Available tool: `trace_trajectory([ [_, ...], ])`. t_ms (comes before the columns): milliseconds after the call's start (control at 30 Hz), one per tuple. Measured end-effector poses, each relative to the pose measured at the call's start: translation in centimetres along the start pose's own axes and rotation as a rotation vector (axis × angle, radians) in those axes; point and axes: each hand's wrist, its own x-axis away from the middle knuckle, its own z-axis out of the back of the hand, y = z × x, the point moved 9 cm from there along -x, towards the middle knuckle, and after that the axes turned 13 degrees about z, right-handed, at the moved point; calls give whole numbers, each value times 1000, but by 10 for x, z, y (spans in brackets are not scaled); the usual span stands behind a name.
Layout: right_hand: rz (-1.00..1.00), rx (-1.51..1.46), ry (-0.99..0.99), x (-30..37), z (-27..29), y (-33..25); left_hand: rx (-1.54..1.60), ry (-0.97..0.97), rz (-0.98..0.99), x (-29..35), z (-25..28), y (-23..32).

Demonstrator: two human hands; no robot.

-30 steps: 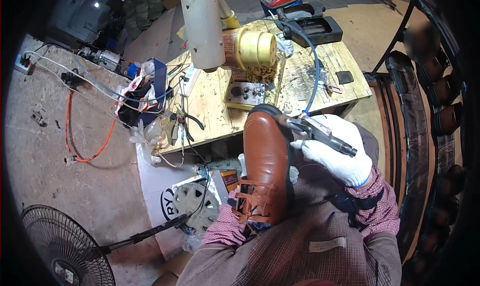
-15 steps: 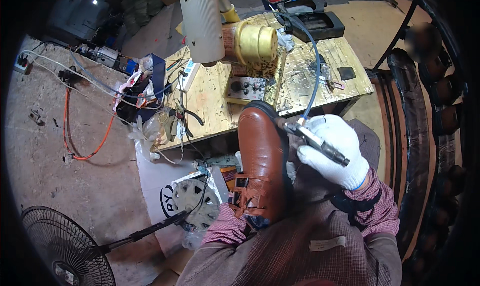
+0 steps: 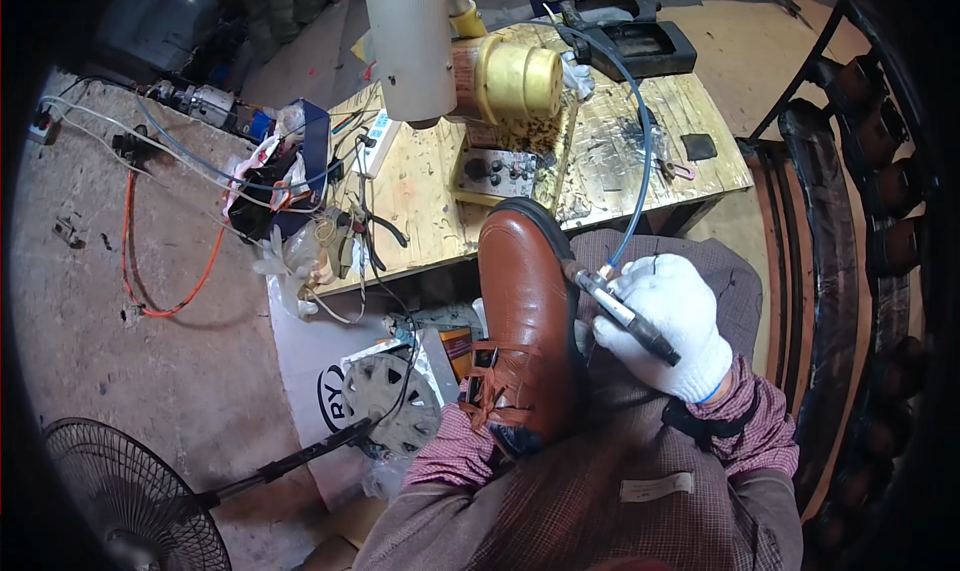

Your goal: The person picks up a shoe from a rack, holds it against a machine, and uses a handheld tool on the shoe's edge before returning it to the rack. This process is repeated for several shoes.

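A brown leather shoe [image 3: 525, 296] with brown laces and a dark sole points away from me above my lap. White glove [image 3: 478, 317] shows at its left edge, where my left hand holds it from underneath; the rest of that hand is hidden. My right hand [image 3: 668, 321], in a white glove, is closed around a slim metal pen-like tool [image 3: 625, 316]. A blue hose [image 3: 640, 161] joins the tool near its front end. The tool's tip is at the right edge of the sole, by the forefoot; whether it touches I cannot tell.
Ahead stands a wooden workbench [image 3: 420, 201] with a yellow machine head [image 3: 520, 79], a control box [image 3: 497, 174] and a black tray [image 3: 650, 49]. A fan [image 3: 130, 501] is at lower left. Cords and a bag-filled box [image 3: 315, 151] crowd the left. Shoes fill a rack [image 3: 885, 191] on the right.
My right hand and the tool have shifted slightly down and left, with the tip moving along the sole's edge. The shoe stays nearly in place; the view has shifted a little.
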Motion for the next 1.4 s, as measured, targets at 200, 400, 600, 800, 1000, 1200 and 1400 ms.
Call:
trace_trajectory([
  [200,-72,20,-164,4,-12,-4,269,-196,161,0,-9,-10],
  [400,-84,78,-265,14,-28,-8,541,-448,455,9,-16,-34],
  [600,-136,-134,-197,25,-26,-8,733,-508,675,-7,-1,-65],
  [800,156,-488,-216,21,-5,7,663,-648,541,-56,10,-40],
  [1000,-743,-617,78,21,-78,172,629,-509,537,-52,28,9],
  [1200,-527,195,-60,11,-61,155,845,-439,231,-23,58,-3],
  [1400,9,-422,-497,52,-12,-10,239,-479,117,-12,43,-28],
])
